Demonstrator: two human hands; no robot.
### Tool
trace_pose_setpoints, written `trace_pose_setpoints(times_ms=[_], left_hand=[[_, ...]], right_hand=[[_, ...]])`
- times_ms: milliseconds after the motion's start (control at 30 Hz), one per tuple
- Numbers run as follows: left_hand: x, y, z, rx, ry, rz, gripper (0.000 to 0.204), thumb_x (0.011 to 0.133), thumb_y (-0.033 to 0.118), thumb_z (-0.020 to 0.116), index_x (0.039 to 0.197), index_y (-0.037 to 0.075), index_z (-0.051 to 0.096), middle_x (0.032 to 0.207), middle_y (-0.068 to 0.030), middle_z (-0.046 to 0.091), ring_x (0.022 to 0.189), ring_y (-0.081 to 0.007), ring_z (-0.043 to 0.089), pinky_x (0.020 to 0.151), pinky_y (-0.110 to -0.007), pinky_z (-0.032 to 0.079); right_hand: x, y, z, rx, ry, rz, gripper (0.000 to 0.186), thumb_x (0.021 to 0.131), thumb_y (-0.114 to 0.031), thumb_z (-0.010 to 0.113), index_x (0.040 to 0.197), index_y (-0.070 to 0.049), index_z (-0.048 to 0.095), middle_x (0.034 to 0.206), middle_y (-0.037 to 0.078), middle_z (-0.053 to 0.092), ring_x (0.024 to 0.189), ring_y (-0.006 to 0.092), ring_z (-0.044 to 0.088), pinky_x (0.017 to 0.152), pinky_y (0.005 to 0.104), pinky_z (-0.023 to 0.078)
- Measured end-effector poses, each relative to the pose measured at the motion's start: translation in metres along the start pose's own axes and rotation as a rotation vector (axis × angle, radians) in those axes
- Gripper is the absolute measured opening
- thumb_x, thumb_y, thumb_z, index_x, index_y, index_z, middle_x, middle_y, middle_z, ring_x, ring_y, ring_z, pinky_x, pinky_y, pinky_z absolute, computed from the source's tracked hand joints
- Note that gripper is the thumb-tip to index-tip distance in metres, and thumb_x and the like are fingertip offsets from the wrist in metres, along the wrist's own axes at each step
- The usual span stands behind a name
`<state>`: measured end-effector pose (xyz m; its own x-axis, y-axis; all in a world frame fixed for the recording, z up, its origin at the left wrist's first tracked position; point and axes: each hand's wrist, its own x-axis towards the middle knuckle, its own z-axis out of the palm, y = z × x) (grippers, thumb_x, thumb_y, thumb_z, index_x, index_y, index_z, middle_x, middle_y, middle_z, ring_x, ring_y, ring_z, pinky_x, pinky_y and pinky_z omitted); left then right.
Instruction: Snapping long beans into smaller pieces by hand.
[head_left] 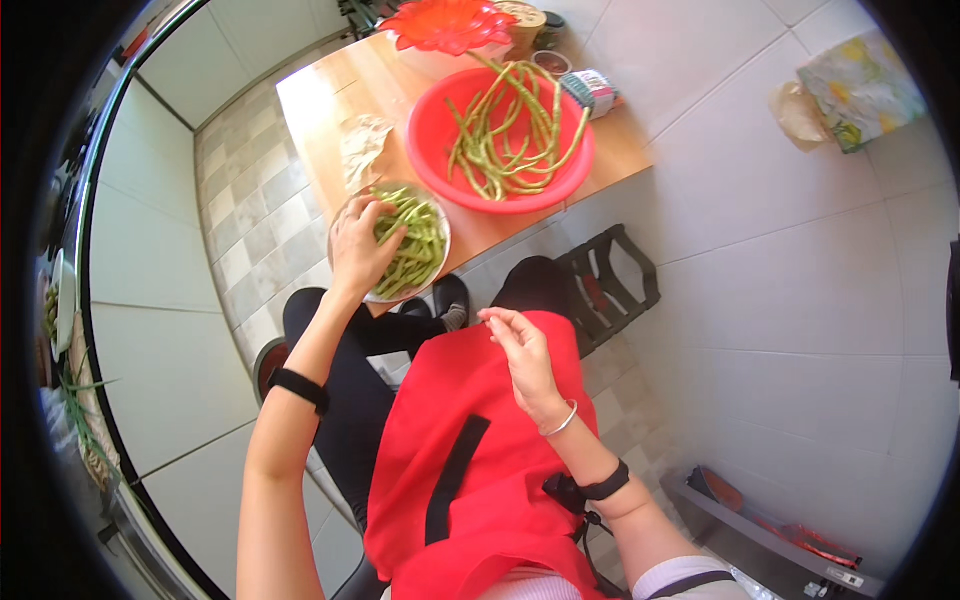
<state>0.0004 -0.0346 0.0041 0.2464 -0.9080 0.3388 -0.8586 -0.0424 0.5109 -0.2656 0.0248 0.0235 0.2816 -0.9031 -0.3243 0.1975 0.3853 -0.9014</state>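
A round white plate (443,262) at the table's near left corner is heaped with short green bean pieces (417,237). My left hand (362,242) reaches over the plate's left side, touching the pieces, its thumb and fingers apart. Above the red apron on my lap, my right hand (522,350) is raised with fingers curled and tips drawn together; anything between them is too small to make out. Beyond the plate, a red plastic basin (430,150) holds several long, whole green beans (510,140), some hanging over its rim.
Crumpled pale paper (366,150) lies on the wooden table (325,95) left of the basin. A red flower-shaped bowl (450,25) and a small box (592,92) stand behind. A dark plastic stool (610,285) sits by the tiled wall, and a grey bin (740,530) is at lower right.
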Motion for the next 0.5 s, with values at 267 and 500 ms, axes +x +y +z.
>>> trace_pose_setpoints(times_ms=[267,500], left_hand=[[-0.01,0.01,-0.007,-0.012,0.004,-0.008,0.068,0.07,0.028,0.082,0.13,0.012,0.055,0.139,-0.0125,0.048,0.127,-0.0341,0.045,0.107,-0.047,0.033],[-0.046,0.032,-0.061,-0.253,0.042,-0.107,0.051,0.077,0.013,0.074,0.124,0.006,0.057,0.131,-0.0133,0.053,0.124,-0.0342,0.047,0.105,-0.044,0.036]], right_hand=[[0.063,-0.046,-0.03,-0.361,0.058,-0.413,0.012,0.094,-0.008,0.063,0.098,0.001,0.068,0.093,0.002,0.067,0.077,0.0062,0.058,0.068,0.021,0.046],[0.218,-0.123,-0.039,-1.046,0.35,-0.789,0.028,0.084,-0.018,0.07,0.105,-0.001,0.066,0.085,0.015,0.07,0.077,0.0258,0.068,0.07,0.0374,0.053]])
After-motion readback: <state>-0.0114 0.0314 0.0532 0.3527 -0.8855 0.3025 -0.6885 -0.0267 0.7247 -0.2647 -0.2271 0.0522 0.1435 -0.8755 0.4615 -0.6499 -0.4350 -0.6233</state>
